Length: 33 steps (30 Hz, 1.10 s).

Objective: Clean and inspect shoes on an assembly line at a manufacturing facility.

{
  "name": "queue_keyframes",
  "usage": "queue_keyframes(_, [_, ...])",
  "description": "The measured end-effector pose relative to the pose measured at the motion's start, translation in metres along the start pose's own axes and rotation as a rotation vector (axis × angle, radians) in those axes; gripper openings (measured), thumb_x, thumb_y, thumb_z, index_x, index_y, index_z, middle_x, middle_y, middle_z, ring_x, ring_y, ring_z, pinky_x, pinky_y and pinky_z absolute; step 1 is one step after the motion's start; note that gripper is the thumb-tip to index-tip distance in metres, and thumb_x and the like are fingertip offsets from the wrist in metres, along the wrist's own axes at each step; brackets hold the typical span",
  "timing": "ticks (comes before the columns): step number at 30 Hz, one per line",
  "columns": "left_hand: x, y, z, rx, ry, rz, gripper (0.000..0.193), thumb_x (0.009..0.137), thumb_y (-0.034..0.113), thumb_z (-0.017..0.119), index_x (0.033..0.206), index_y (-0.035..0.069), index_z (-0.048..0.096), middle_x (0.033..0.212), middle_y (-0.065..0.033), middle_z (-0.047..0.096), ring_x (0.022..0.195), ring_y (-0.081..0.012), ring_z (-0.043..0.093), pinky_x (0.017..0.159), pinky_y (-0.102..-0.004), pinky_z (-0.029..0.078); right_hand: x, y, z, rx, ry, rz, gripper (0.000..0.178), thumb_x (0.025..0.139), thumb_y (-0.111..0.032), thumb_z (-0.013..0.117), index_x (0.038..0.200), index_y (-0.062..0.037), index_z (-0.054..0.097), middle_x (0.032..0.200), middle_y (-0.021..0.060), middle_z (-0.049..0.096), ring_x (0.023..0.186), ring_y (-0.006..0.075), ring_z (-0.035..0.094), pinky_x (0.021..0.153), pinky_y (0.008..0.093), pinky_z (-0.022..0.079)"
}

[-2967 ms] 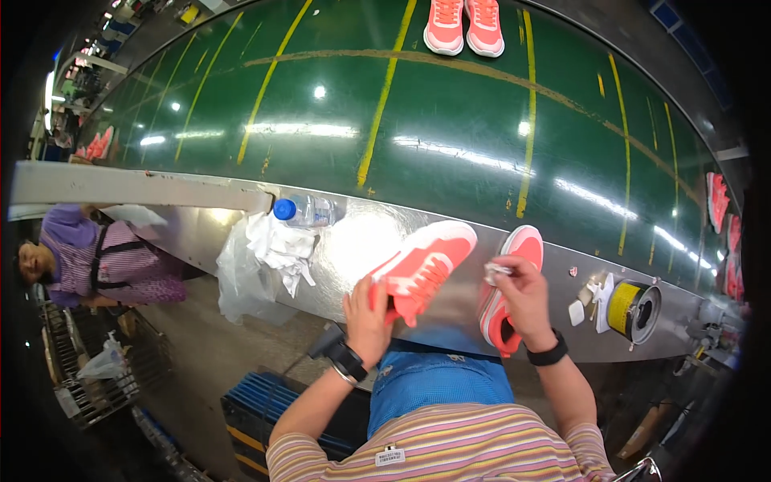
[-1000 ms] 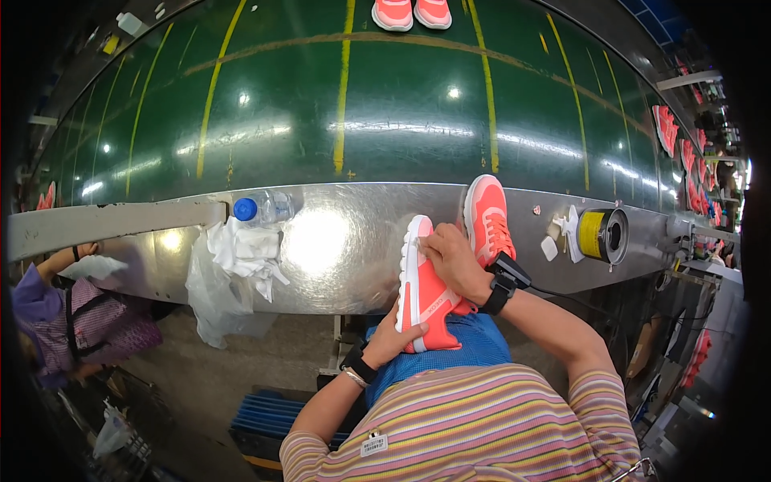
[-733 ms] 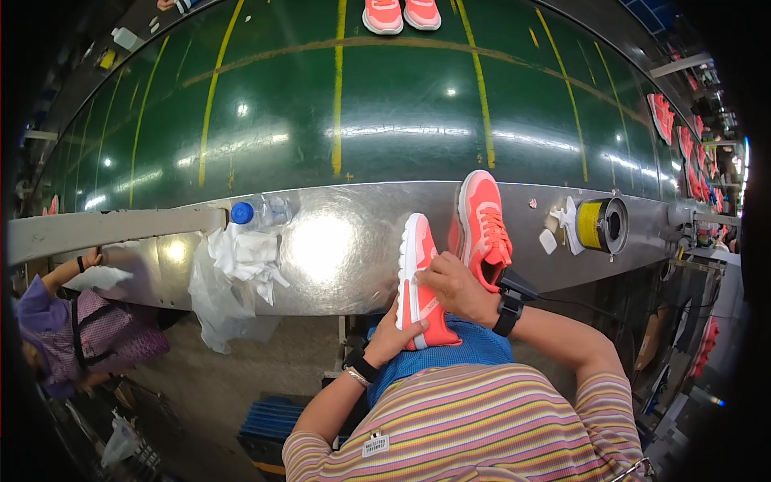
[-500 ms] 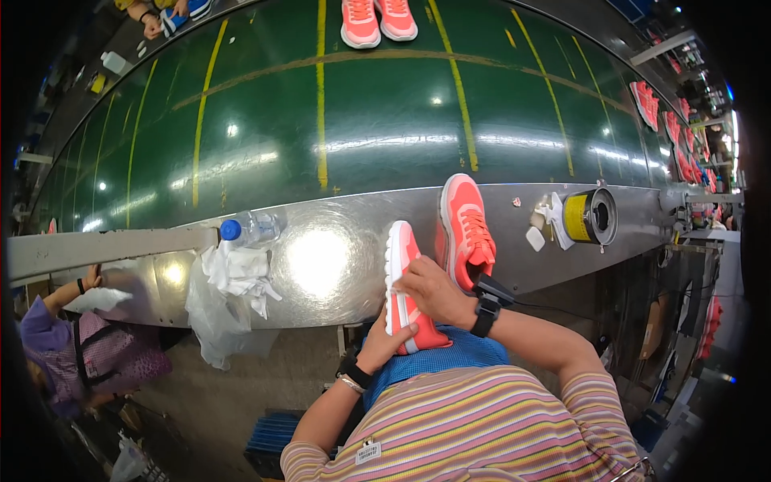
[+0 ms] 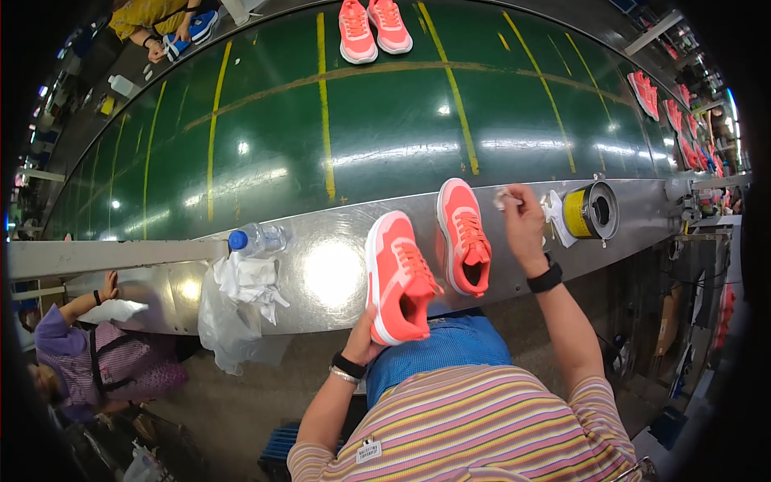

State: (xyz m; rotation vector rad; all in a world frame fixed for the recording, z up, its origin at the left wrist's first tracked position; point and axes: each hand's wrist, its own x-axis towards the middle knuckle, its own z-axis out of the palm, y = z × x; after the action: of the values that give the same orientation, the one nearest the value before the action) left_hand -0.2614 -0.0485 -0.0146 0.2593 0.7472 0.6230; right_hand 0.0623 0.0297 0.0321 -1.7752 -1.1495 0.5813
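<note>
My left hand (image 5: 365, 341) is closed on the heel end of a coral sneaker (image 5: 387, 269), holding it tilted over the bench's near edge with its laces and opening facing up. A matching sneaker (image 5: 464, 237) stands on the metal bench, just right of the held one. Farther right, my right hand (image 5: 524, 221) is over the bench with its fingers pinched on a small whitish scrap (image 5: 504, 198); its exact kind is too small to tell. Close by my right hand are crumpled white cloth (image 5: 557, 218) and a yellow-and-black tin (image 5: 586, 210) on its side.
Beyond the metal bench (image 5: 313, 221) runs a green conveyor belt (image 5: 265, 145) bearing another coral pair (image 5: 373, 30). A bottle with a blue cap (image 5: 259, 238), white rags (image 5: 245, 277) and a white metal bar (image 5: 112, 261) are at left. Co-workers sit at left and far left.
My right hand has left the sneaker and moved right to the small scrap. In my left hand the sneaker has turned from its side to show its laces and opening.
</note>
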Motion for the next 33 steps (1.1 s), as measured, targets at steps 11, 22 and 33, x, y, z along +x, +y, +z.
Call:
queue_keyframes(11, [0.056, 0.018, 0.021, -0.556, -0.211, -0.208, 0.077, 0.083, 0.065, 0.034, 0.13, 0.003, 0.037, 0.124, -0.0248, 0.045, 0.102, -0.0336, 0.055, 0.076, -0.0411, 0.051, -0.068, 0.034, -0.045, -0.262, -0.122, 0.043, 0.025, 0.078, -0.001, 0.058, 0.103, -0.0038, 0.059, 0.095, 0.0131, 0.058, 0.089, 0.0255, 0.057, 0.079, 0.0335, 0.044])
queue_keyframes(22, [0.057, 0.017, 0.025, -0.525, -0.199, -0.192, 0.075, 0.083, 0.06, 0.041, 0.13, 0.002, 0.035, 0.125, -0.0263, 0.043, 0.106, -0.0357, 0.052, 0.078, -0.0424, 0.051, -0.12, -0.01, 0.0, -0.537, -0.601, -0.436, 0.065, 0.071, -0.008, 0.062, 0.131, -0.013, 0.037, 0.111, 0.0159, 0.048, 0.098, 0.0318, 0.052, 0.093, 0.0441, 0.036])
queue_keyframes(33, [0.054, 0.021, 0.029, -0.722, -0.303, -0.129, 0.069, 0.086, 0.049, 0.045, 0.134, 0.0, 0.03, 0.131, -0.0281, 0.036, 0.109, -0.0382, 0.048, 0.083, -0.0443, 0.05, -0.108, 0.01, 0.017, -0.517, -0.624, -0.307, 0.054, 0.078, -0.008, 0.053, 0.13, -0.012, 0.04, 0.076, 0.0165, 0.056, 0.08, 0.0363, 0.054, 0.084, 0.0448, 0.039])
